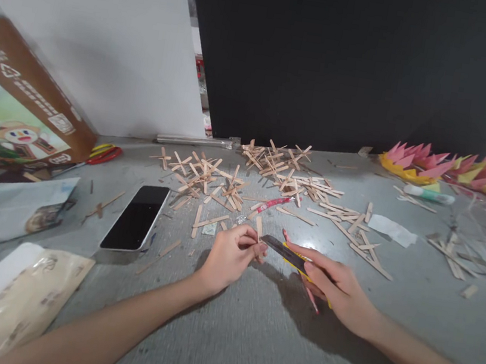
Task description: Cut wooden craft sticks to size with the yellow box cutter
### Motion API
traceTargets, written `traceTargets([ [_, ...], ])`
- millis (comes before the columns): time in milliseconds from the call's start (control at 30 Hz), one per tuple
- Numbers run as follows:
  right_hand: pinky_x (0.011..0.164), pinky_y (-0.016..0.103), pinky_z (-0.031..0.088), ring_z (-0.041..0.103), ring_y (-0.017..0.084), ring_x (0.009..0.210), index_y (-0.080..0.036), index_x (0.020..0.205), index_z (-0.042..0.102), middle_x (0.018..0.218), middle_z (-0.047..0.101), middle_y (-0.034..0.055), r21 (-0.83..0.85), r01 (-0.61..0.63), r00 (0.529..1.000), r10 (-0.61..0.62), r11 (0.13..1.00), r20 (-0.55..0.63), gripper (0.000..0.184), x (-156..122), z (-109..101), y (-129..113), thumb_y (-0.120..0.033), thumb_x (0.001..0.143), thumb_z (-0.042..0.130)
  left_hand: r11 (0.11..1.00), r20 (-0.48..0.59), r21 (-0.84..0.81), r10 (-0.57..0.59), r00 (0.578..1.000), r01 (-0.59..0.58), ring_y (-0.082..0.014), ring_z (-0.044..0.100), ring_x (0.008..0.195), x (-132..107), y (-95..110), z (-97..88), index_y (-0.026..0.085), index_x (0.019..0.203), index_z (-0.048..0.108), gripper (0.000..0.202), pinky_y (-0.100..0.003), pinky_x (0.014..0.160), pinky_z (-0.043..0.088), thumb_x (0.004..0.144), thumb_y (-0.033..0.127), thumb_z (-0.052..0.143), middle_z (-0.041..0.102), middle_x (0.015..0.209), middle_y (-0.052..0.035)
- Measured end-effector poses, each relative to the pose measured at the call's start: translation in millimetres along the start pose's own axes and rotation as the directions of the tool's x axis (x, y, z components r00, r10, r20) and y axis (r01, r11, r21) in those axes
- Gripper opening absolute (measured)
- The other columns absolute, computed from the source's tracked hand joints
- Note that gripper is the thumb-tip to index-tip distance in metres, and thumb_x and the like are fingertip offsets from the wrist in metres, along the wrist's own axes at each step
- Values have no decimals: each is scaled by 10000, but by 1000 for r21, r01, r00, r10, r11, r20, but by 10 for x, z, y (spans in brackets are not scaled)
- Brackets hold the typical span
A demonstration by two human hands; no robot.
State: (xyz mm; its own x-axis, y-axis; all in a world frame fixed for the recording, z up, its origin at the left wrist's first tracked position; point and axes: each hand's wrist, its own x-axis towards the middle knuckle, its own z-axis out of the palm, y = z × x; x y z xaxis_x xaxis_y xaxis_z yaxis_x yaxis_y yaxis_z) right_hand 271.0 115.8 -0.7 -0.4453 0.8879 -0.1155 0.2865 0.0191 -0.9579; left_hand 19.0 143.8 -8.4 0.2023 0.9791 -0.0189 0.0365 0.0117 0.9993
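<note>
My left hand [232, 256] is closed in a pinch on a short wooden craft stick [259, 227] that stands up from its fingertips. My right hand [334, 285] is closed around a yellow-and-black utility knife [281, 248], whose dark tip points at the left fingers. A thin pink stick [311, 298] pokes out under the right hand. Both hands hover just over the grey table [248, 339], close together near its middle. Beyond them lie several wooden stick crosses [207, 180] and loose sticks [354, 228].
A black phone [136, 217] lies left of my hands. Red-and-yellow scissors [104, 153] and a brown box [13, 107] sit far left, plastic packets [5, 293] at the near left. A glue pen [428, 195], paper flowers [457, 170] and a red pen [274, 203] lie further back.
</note>
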Motion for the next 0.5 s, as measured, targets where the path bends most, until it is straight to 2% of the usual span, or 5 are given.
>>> traceTargets([
  [100,464,199,422,474,102,505,-188,1494,561,636,499,-46,12,-28,1000,28,1000,0,547,-13,22,0,-509,1067,439,1000,12,-8,7,1000,-7,-182,743,692,-10,15,18,186,852,607,154,-271,682,575,850,285,726,744,722,-17],
  [167,475,206,434,492,109,505,-185,1509,540,622,514,-44,-18,15,1000,-16,1000,-23,544,-30,17,5,-490,1079,409,1000,-2,-6,-8,1000,8,-183,741,688,-18,22,31,184,856,617,162,-275,682,577,848,298,732,748,723,-19],
  [300,534,224,448,528,117,496,-219,1557,467,603,573,-45,-214,159,983,-174,964,-54,494,-53,-13,29,-385,1104,361,998,-49,53,-25,998,28,-177,724,644,-28,42,38,184,820,610,233,-270,649,556,862,369,745,754,697,-25],
  [500,540,227,401,506,108,475,-193,1534,488,571,534,-66,-476,272,954,-300,837,16,460,-42,22,56,-296,1103,366,994,-93,108,-16,996,26,-198,745,655,-34,44,30,191,822,604,227,-283,646,563,871,369,736,769,695,-33],
])
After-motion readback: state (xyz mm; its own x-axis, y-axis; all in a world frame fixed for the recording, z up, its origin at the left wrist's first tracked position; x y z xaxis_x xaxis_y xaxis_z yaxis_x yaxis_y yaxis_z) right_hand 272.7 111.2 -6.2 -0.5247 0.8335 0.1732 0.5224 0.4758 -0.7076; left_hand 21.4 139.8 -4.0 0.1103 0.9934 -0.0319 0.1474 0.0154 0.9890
